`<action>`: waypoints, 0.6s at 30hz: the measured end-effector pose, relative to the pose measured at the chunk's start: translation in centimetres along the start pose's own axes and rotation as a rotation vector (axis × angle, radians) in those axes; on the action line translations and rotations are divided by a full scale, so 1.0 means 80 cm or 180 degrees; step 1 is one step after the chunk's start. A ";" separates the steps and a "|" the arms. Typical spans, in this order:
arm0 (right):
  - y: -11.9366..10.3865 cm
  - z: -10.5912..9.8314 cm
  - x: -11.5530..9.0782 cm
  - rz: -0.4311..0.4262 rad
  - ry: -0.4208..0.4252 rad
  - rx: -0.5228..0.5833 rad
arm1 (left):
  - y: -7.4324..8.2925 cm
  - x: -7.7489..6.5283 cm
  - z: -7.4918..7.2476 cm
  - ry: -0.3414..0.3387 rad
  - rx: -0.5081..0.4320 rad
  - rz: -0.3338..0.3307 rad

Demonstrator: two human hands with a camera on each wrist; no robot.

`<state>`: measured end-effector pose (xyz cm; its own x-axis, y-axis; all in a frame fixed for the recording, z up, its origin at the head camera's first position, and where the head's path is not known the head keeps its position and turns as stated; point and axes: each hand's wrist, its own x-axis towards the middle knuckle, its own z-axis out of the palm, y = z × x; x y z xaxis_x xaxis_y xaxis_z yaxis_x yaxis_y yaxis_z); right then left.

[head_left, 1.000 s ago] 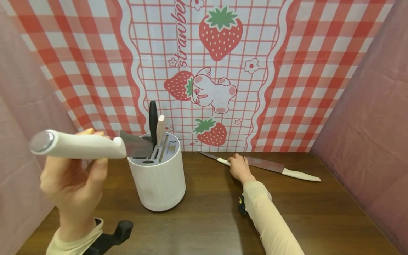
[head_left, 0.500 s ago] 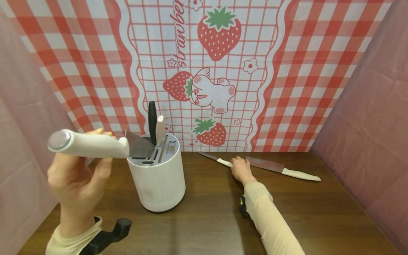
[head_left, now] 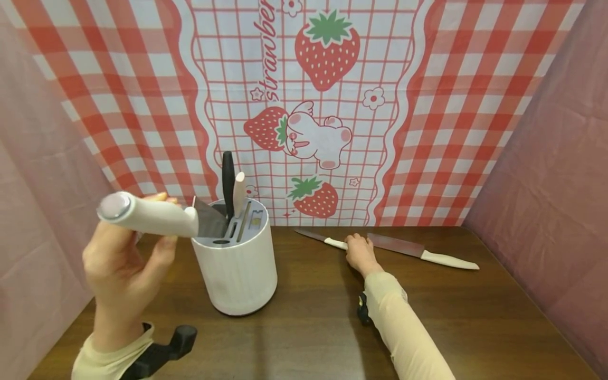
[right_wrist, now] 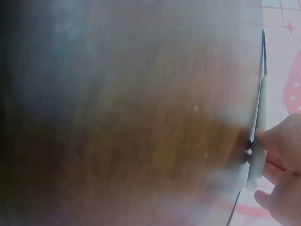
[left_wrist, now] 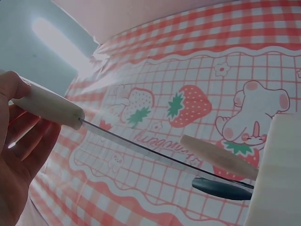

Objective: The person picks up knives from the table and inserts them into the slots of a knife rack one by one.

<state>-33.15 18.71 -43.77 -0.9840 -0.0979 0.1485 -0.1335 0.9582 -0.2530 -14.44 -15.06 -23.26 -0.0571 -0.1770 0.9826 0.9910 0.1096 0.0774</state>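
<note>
Left hand sits further to the person's right than one second ago, bringing the handle of the wide-bladed knife closer to the white knife holder, which keeps its position. Grip, left: thumb and fingers pinch the white handle, the thumb near its butt end in the left wrist view. Knife is tilted, handle to the left of the holder, blade reaching its slotted top close to the two upright handles; whether the tip is inside a slot cannot be told. Those handles, one black and one pale, stand side by side at the rear of the holder top. Grip, right: right hand pinches the white handle of the small knife between thumb and fingers, as the right wrist view shows. Small knife is on the brown wooden table, near the rear edge, blade pointing left towards the holder. Large knife lies flat just beyond the right hand, white handle to the right. Strawberry-print cloth hangs behind the table, red-and-white checks flanking its gridded centre
</note>
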 end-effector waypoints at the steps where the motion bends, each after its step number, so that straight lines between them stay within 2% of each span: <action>1: 0.000 -0.001 -0.001 0.0000 -0.0005 0.0016 | -0.001 -0.001 0.000 -0.0014 0.0012 -0.0030; 9: 0.004 -0.004 -0.002 -0.0007 -0.0002 0.0235 | -0.008 -0.007 -0.003 -0.0087 0.0144 -0.0144; 14: 0.007 -0.005 -0.001 -0.0133 0.0038 0.0305 | -0.012 -0.009 -0.004 -0.0151 0.0228 -0.0216; 18: 0.010 -0.007 -0.003 -0.0196 0.0079 0.0337 | -0.014 -0.009 -0.004 -0.0266 0.0403 -0.0272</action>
<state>-32.96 19.65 -43.47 -0.9705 -0.1477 0.1903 -0.2066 0.9167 -0.3419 -15.50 -15.34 -24.08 -0.1556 -0.1097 0.9817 0.9591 0.2210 0.1767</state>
